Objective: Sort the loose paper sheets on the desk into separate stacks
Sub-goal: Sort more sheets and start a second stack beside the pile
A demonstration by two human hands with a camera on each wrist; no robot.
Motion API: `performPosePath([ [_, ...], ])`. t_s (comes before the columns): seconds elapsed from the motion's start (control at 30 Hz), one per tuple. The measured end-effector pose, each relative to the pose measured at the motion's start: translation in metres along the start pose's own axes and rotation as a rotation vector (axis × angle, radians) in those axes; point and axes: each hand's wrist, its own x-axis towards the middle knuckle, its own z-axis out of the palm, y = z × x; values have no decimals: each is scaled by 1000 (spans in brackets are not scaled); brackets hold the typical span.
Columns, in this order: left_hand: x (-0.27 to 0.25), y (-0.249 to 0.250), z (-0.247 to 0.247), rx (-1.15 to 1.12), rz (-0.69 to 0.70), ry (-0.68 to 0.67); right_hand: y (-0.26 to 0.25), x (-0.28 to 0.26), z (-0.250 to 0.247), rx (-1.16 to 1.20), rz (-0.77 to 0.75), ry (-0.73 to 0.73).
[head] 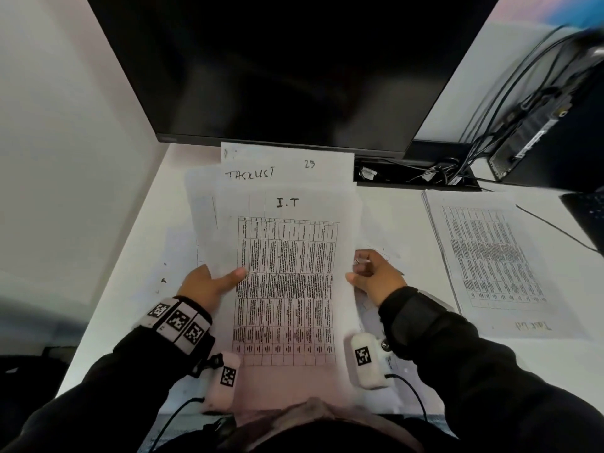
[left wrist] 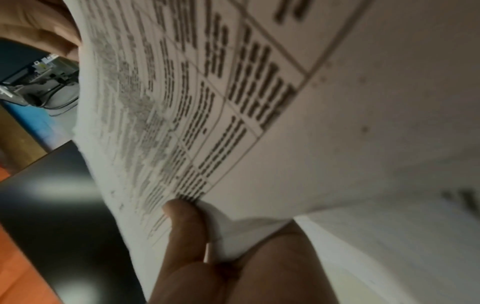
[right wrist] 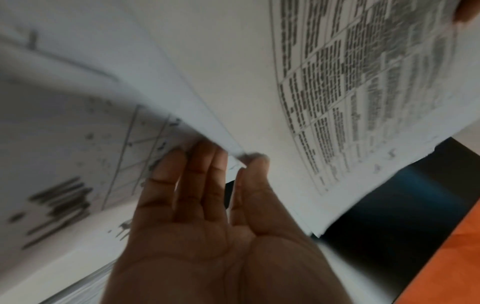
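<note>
My left hand (head: 225, 279) holds up a fanned bundle of paper sheets (head: 287, 273) over the desk, thumb (left wrist: 182, 222) on the front and fingers hidden behind. The front sheet bears a printed table and the handwritten letters "I.T" (head: 287, 202). Behind it a sheet marked "TASKLIST 23" (head: 261, 171) sticks up. My right hand (head: 359, 273) pinches the right edge of a sheet in the bundle between thumb and fingers (right wrist: 215, 152). A separate stack with a printed table (head: 490, 256) lies flat at the right, upside down to me.
More sheets (head: 183, 256) lie flat on the white desk (head: 392, 210) under the bundle. A dark monitor (head: 277, 67) stands close behind. Cables (head: 425, 171) and a small computer (head: 529, 132) are at the back right, and a dark device (head: 588, 217) sits at the right edge.
</note>
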Motion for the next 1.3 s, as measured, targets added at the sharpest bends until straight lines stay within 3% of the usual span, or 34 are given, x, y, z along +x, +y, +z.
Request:
performPosePath([
  [0.13,-9,12,-6,-24,61,-2,-10,-7,-9,19,-67,-19],
  [0.23,-16,24,-9,-103,178,-85,-18,-14,-13,26,-124,-70],
  [0.43,-22,43,-8,-26,296,-113,-42,-32,-18,139,-212,-59],
  [0.87,-55,141,0,-265,670,-70,-87,-55,-77,231,-606,221],
  [1.1,-55,133,14,-140,602,-110,-64,-48,-81,227,-561,214],
  [1.3,-59,132,17,-61,621,-77,-90,-55,-100,370,-687,260],
])
